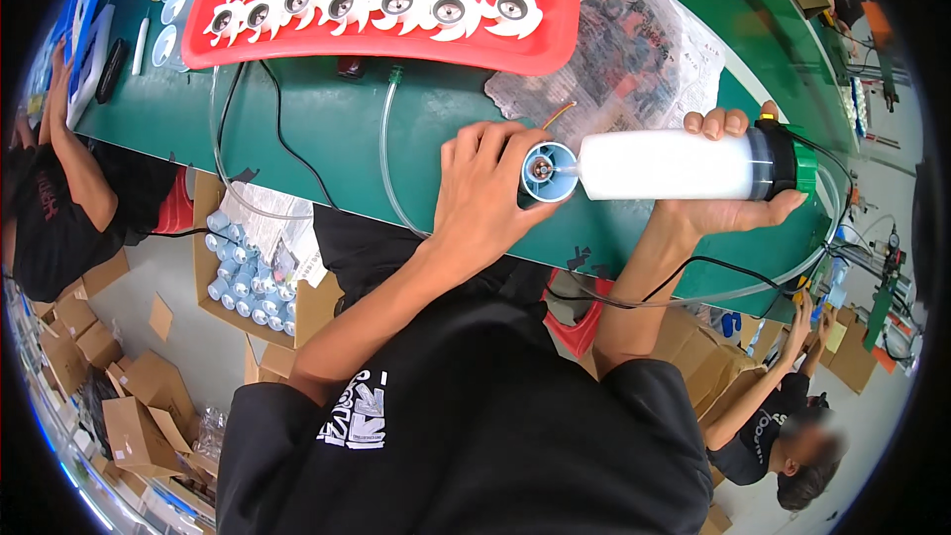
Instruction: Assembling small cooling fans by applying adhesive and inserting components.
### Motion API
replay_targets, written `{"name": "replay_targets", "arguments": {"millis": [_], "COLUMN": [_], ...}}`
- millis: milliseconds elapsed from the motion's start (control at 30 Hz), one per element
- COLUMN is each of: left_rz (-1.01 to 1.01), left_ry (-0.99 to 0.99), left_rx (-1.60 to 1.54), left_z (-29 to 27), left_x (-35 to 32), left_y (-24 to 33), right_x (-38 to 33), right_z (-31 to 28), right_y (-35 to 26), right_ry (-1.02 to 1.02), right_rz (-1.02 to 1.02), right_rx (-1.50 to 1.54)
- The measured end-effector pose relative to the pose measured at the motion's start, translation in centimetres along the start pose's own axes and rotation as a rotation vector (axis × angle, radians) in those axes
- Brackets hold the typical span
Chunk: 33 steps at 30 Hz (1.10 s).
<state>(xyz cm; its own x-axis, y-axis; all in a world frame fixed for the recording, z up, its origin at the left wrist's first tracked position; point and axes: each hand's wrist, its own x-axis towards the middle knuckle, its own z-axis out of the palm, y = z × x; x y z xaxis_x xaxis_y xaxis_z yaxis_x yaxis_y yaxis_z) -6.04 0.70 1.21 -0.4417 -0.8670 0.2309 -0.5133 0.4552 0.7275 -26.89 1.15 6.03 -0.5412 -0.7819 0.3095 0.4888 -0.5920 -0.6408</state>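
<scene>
My left hand is wrapped round a small light blue plastic cup-shaped housing, its open end facing right. Inside it a round copper-coloured part shows at the centre, and a thin yellow-red wire sticks out beside it. My right hand grips a thick dispensing syringe filled with white material, lying level, with a black and green cap at its right end. The syringe's narrow nozzle points left, at the mouth of the housing; whether it touches inside I cannot tell.
Beyond my hands a red tray holds rows of white finned impellers. Newspaper under plastic lies on the green table. Clear hoses and black cables cross the edge. A carton of blue housings stands lower left. Co-workers sit on both sides.
</scene>
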Motion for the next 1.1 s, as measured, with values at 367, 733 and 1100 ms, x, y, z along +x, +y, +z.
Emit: {"name": "replay_targets", "arguments": {"millis": [367, 733, 1100], "left_rz": [-0.006, -0.009, -0.062], "left_ry": [0.015, -0.012, 0.052], "left_rx": [-0.012, -0.007, -0.075], "left_z": [0.0, 0.0, -0.2], "left_x": [0.1, 0.2, 0.0], "left_y": [0.0, 0.1, 0.2], "right_x": [0.2, 0.2, 0.1], "right_z": [-0.5, -0.7, -5.8], "right_y": [0.2, -1.7, -14.2], "right_ry": [-0.031, -0.095, 0.305], "right_rz": [-0.016, -0.056, 0.233], "right_rx": [0.022, -0.009, -1.318]}}
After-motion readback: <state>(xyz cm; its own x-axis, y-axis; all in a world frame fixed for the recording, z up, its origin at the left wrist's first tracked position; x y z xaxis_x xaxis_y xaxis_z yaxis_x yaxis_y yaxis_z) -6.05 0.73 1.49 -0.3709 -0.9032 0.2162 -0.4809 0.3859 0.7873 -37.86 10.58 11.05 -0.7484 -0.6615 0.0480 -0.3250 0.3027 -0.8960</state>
